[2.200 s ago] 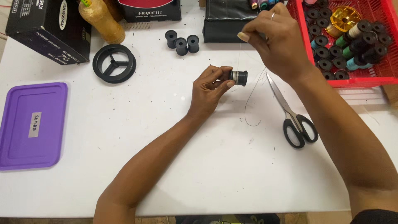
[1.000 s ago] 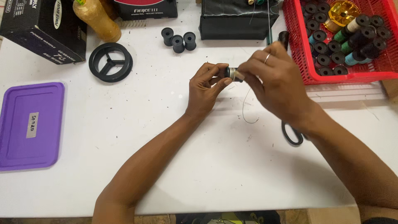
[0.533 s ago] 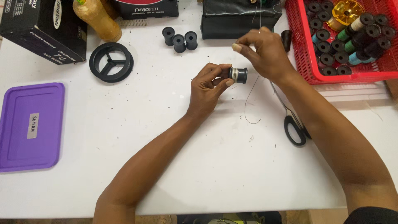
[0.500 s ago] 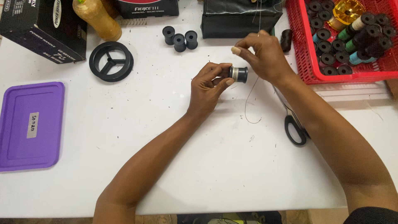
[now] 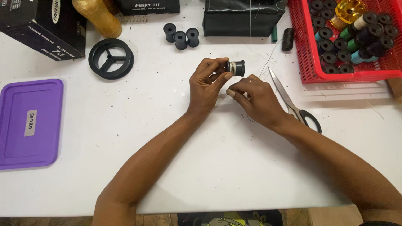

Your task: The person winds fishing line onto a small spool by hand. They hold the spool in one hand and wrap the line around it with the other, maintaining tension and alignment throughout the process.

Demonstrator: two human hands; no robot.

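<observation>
Gripping a small black spool (image 5: 236, 68) wound with pale thread, left hand (image 5: 207, 86) pinches it between fingertips and thumb, above the white table (image 5: 201, 167) mid-surface. Right hand (image 5: 257, 98) sits just below it, fingers curled and pinched together; the thread is too thin to confirm. Scissors (image 5: 295, 102) lie just right of that hand. Red basket (image 5: 318, 73) of spools top right, purple lid (image 5: 29, 123) far left, black wheel (image 5: 111, 58) and three loose black spools (image 5: 181, 37) up top. Table is speckled with dark bits.
</observation>
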